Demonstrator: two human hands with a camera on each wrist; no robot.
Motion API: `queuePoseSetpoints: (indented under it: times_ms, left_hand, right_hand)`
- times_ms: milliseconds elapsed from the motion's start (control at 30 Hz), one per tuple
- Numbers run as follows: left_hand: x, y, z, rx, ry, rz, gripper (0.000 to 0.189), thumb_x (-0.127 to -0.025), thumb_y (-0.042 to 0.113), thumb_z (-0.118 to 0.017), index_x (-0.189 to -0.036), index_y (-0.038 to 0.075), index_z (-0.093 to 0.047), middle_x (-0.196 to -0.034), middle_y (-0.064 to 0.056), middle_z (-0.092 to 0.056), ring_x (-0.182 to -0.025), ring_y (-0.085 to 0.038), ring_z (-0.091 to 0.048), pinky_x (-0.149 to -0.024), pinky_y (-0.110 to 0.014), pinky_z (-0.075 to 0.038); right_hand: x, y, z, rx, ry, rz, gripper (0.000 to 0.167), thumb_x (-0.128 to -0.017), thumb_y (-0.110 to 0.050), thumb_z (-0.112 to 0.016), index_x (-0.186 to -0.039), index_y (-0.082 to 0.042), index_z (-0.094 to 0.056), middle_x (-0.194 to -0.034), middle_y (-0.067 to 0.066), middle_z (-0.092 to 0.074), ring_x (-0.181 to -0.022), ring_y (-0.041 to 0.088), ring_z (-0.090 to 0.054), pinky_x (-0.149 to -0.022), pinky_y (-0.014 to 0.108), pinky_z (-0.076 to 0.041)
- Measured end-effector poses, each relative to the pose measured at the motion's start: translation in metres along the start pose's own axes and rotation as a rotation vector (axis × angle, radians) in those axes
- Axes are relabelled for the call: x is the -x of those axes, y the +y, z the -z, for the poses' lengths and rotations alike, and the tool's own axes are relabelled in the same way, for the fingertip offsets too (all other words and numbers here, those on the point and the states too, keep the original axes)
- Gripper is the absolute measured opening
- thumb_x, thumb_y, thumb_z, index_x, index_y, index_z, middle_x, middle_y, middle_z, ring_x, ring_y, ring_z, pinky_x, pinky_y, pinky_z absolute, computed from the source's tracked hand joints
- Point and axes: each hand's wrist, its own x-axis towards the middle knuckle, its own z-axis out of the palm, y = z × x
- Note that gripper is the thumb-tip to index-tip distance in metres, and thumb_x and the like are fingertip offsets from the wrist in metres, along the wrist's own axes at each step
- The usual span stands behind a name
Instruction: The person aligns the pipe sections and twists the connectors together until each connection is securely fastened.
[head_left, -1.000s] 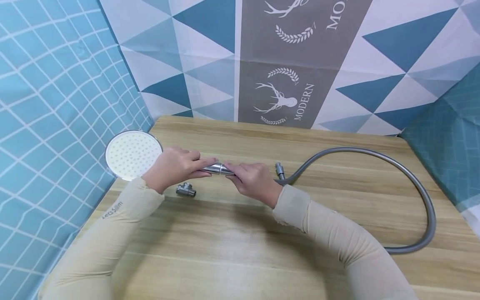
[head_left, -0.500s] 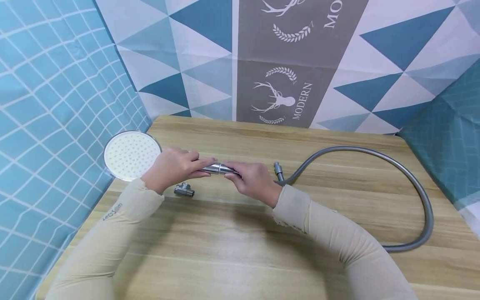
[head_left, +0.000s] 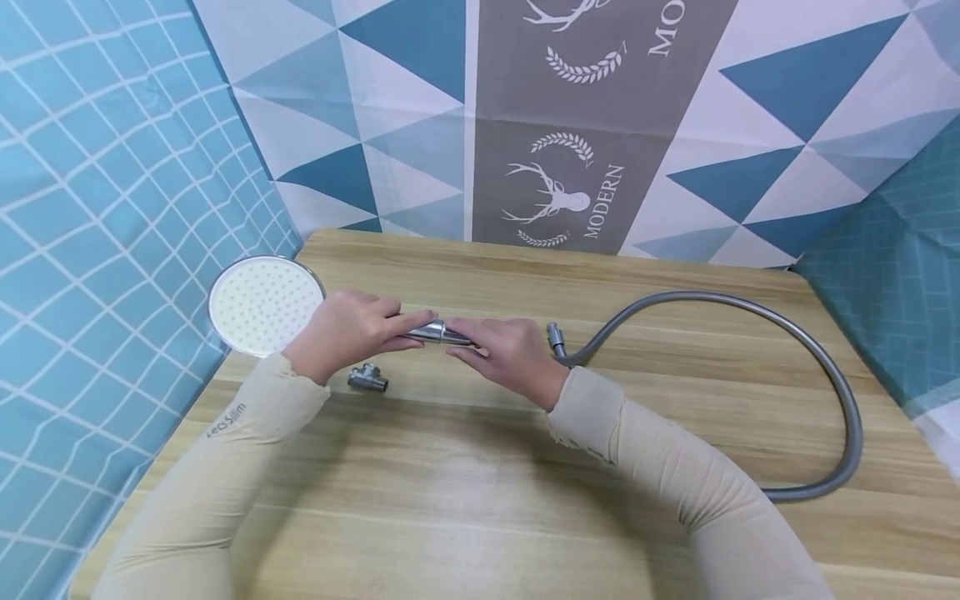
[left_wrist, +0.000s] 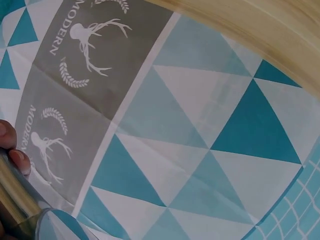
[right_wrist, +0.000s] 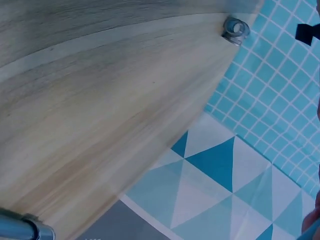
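Note:
A round chrome hand shower (head_left: 266, 304) with a white nozzle face is held up at the left of the head view. My left hand (head_left: 347, 331) grips its handle, which shows as a shiny curved tube (left_wrist: 20, 192) in the left wrist view. At the lower end of the handle, my right hand (head_left: 513, 354) pinches a tapered chrome hose nut (head_left: 456, 337) between thumb and fingers. Nut and handle meet end to end; the thread between them is hidden. The grey shower hose (head_left: 847, 400) loops across the table to the right, partly hidden behind my right arm.
A chrome tee fitting (head_left: 367, 377) lies on the wooden table (head_left: 450, 500) below my left hand. A chrome connector (head_left: 556, 340) lies beyond my right hand, beside the hose. Blue tiled sheeting (head_left: 112, 208) borders the left, and a patterned backdrop (head_left: 420, 125) stands behind.
The fingers of my right hand have shifted slightly around the hose nut. My left hand keeps its grip on the hand shower, and the view has moved only a little.

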Motion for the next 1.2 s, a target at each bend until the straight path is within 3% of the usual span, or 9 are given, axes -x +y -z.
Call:
queuePoseSetpoints:
  times_ms: [133,300,633,900,1067,1200]
  left_hand:
    - [-0.0013,0.0001,0.0011,0.005,-0.014,-0.009,0.039,-0.102,0.044,-0.040,-0.109,0.015,-0.065,-0.059,-0.003,-0.048,-0.039,-0.016,-0.040,-0.037,-0.029,-0.033]
    - [-0.0013,-0.0003,0.0014,-0.002,-0.035,-0.006,0.042,-0.102,0.046,-0.038,-0.109,0.015,-0.066,-0.060,-0.003,-0.049,-0.040,-0.017,-0.043,-0.038,-0.030,-0.035]
    - [-0.0001,-0.0019,-0.0007,0.007,-0.015,-0.012,0.036,-0.101,0.044,-0.044,-0.107,0.015,-0.065,-0.058,-0.002,-0.046,-0.039,-0.014,-0.038,-0.037,-0.028,-0.030]
    - [0.0001,-0.0021,-0.0014,-0.005,-0.010,-0.014,0.037,-0.102,0.044,-0.041,-0.106,0.017,-0.065,-0.057,-0.001,-0.043,-0.038,-0.013,-0.035,-0.037,-0.027,-0.029]
    - [0.0004,-0.0020,-0.0021,-0.012,-0.002,-0.016,0.039,-0.102,0.045,-0.038,-0.106,0.017,-0.065,-0.058,-0.001,-0.044,-0.038,-0.014,-0.037,-0.037,-0.027,-0.030]
    - [0.0011,-0.0018,-0.0016,-0.015,-0.007,-0.014,0.040,-0.102,0.045,-0.037,-0.106,0.017,-0.065,-0.058,-0.001,-0.046,-0.038,-0.014,-0.039,-0.037,-0.028,-0.031]
  right_hand:
    - [0.0026,0.0000,-0.0037,0.094,0.085,0.051,0.031,-0.073,-0.016,-0.084,-0.100,-0.006,-0.072,-0.063,0.002,-0.064,-0.044,0.008,-0.053,-0.043,0.021,-0.043]
    - [0.0026,0.0003,-0.0058,0.101,0.101,0.051,0.025,-0.074,-0.012,-0.083,-0.095,-0.004,-0.073,-0.062,0.002,-0.065,-0.043,0.008,-0.053,-0.042,0.020,-0.042]
    - [0.0017,0.0002,-0.0042,0.002,0.025,0.018,0.030,-0.077,-0.013,-0.080,-0.102,0.002,-0.071,-0.069,0.007,-0.069,-0.048,0.009,-0.059,-0.046,0.020,-0.046]
    - [0.0010,-0.0010,-0.0027,-0.031,-0.009,-0.012,0.028,-0.090,-0.020,-0.069,-0.105,0.004,-0.070,-0.072,0.007,-0.069,-0.049,0.009,-0.059,-0.047,0.022,-0.047]
    - [0.0006,-0.0018,-0.0024,-0.058,-0.020,-0.035,0.030,-0.084,-0.016,-0.074,-0.106,0.004,-0.069,-0.075,0.007,-0.070,-0.051,0.009,-0.060,-0.048,0.022,-0.047]
    - [0.0007,-0.0013,-0.0034,-0.079,-0.041,-0.052,0.031,-0.094,-0.023,-0.063,-0.107,0.004,-0.069,-0.081,0.009,-0.072,-0.053,0.009,-0.061,-0.049,0.021,-0.047]
